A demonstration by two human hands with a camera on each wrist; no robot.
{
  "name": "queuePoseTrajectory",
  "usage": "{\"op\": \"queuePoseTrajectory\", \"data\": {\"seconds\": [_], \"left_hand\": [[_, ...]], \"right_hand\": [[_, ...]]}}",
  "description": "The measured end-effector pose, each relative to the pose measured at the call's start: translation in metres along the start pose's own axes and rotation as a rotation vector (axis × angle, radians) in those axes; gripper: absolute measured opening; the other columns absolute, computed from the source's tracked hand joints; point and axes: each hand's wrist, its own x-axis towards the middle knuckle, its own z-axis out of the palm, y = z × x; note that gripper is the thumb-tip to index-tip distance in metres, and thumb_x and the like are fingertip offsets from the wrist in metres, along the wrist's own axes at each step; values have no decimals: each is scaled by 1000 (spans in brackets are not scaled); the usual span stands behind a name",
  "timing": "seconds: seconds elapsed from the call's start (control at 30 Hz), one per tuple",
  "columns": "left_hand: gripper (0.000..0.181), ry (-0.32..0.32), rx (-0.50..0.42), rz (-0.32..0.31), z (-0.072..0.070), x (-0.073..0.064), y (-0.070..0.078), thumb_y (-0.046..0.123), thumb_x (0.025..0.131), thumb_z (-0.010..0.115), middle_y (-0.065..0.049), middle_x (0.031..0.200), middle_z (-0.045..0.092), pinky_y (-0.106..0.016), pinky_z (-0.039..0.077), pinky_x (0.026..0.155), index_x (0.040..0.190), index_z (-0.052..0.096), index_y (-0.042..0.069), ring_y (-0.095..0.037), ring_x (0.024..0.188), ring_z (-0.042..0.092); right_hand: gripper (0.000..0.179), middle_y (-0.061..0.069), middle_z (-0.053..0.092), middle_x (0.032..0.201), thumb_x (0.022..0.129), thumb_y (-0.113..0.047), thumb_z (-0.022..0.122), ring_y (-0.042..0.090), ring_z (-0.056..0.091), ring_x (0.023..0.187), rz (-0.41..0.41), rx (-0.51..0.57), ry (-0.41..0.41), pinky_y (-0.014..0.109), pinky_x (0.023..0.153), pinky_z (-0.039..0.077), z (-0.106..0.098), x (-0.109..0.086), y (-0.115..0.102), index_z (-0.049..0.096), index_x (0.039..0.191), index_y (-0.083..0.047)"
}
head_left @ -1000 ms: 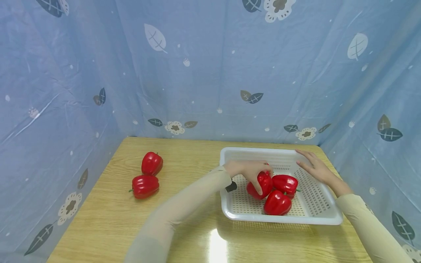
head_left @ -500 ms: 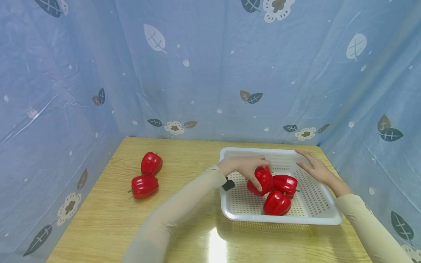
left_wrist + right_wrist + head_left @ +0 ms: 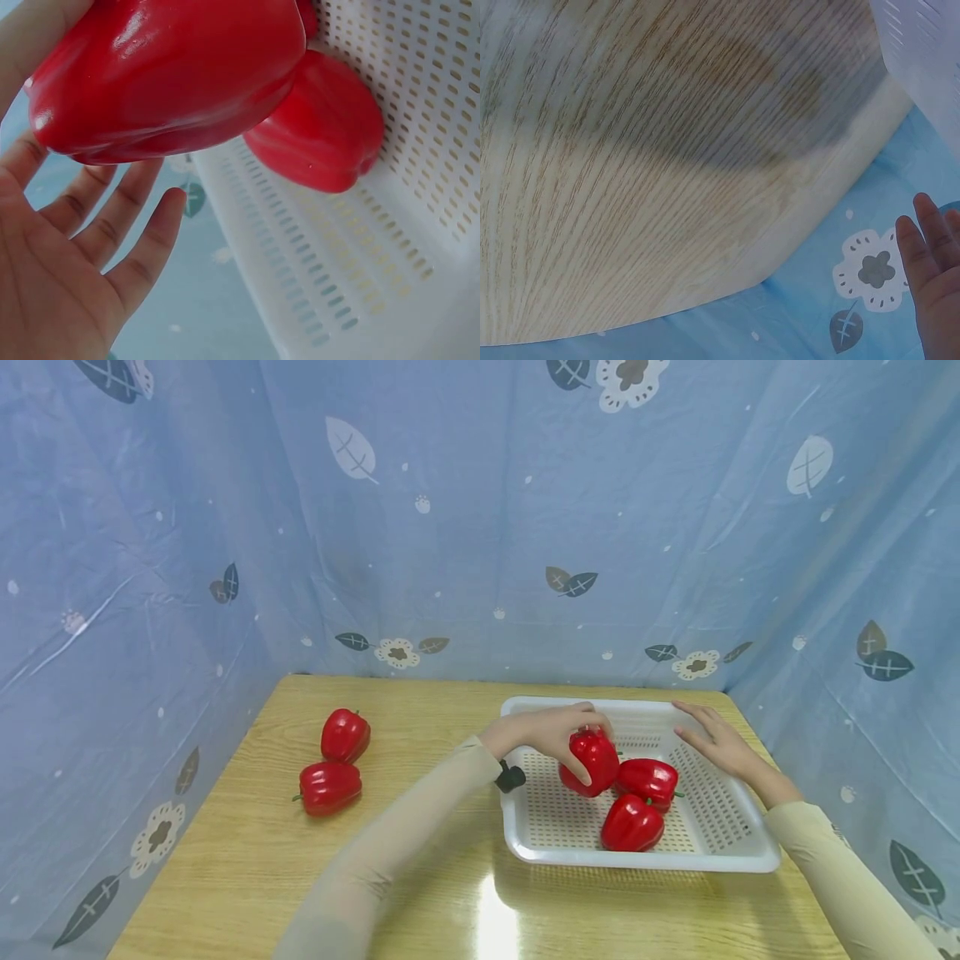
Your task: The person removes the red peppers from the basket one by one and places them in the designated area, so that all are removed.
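Observation:
My left hand (image 3: 551, 732) grips a red bell pepper (image 3: 592, 767) from above, thumb on the near side, over the left half of a white plastic basket (image 3: 600, 857). In the left wrist view this bell pepper (image 3: 172, 75) fills the top, lifted off the perforated floor. Two more red bell peppers, one lying sideways (image 3: 648, 782) and one nearer the front (image 3: 632, 824), lie in the basket to its right. My right hand (image 3: 723, 747) is at the basket's right back rim, fingers extended and holding nothing; the right wrist view shows its fingertips (image 3: 930, 232).
On the left of the wooden table (image 3: 420, 860) lie two red bell peppers, one behind (image 3: 346, 735) and one in front (image 3: 330, 787). A blue patterned curtain (image 3: 465, 543) surrounds the table at the back and sides.
My left hand has risen and shifted slightly left, lifting the bell pepper from beside the other two. The right hand and the remaining bell peppers stay where they were.

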Motion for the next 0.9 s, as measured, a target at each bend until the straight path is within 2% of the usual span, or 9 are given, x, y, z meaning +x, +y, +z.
{"op": "queuePoseTrajectory", "data": {"seconds": [0.33, 0.63, 0.9], "left_hand": [[59, 66, 11, 21, -9, -14, -2, 33, 70, 80, 6, 117, 48, -14, 48, 77, 118, 48, 24, -5, 106, 45], [61, 180, 67, 40, -16, -30, -10, 37, 70, 80, 7, 117, 47, -15, 48, 79, 120, 48, 23, -5, 105, 46], [62, 266, 45, 60, -22, -46, -15, 34, 71, 80, 5, 119, 47, -18, 46, 86, 122, 48, 18, -7, 106, 47]], "right_hand": [[58, 29, 30, 141, 96, -35, 47, 52, 28, 126, 6, -9, -2, 73, 91, 23, -1, -1, 0, 28, 145, -11], [59, 28, 30, 142, 95, -36, 47, 51, 28, 126, 15, -15, -5, 74, 91, 23, -1, -1, 0, 28, 145, -13], [58, 28, 31, 141, 95, -35, 48, 50, 28, 126, 4, -7, 1, 73, 91, 24, 0, -1, 0, 30, 144, -9]]}}
